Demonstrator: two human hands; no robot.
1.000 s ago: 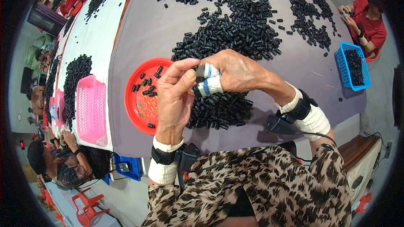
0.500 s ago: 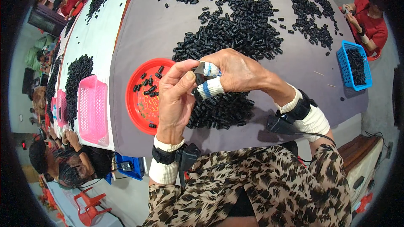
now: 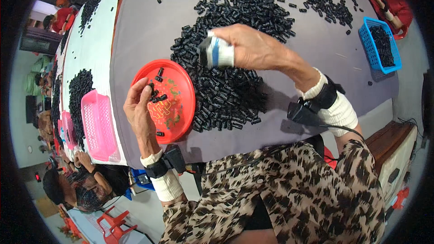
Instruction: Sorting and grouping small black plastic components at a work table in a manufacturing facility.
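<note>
My left hand (image 3: 141,106) is over the left side of a round red plate (image 3: 183,117), thumb and fingers pinched together. A small dark piece shows at the fingertips, apparently one of the small black ribbed cylinders. Several such black cylinders (image 3: 160,98) lie on the plate. My right hand (image 3: 255,47) is curled above the large heap of black cylinders (image 3: 226,92). Its fingers wear a white wrap with a blue stripe (image 3: 221,52). Motion blurs its fingertips, and a dark shape there cannot be made out.
A pink basket (image 3: 100,126) stands at the left on white cloth, beside another black heap (image 3: 80,92). On the right, a blue basket (image 3: 379,47) holds more black pieces. People sit around the table, one in red (image 3: 391,2) at the far right.
My hands were together, with a black piece and a small grey blade between them. The left has moved left and down to the plate; the right has moved slightly up and left over the heap.
</note>
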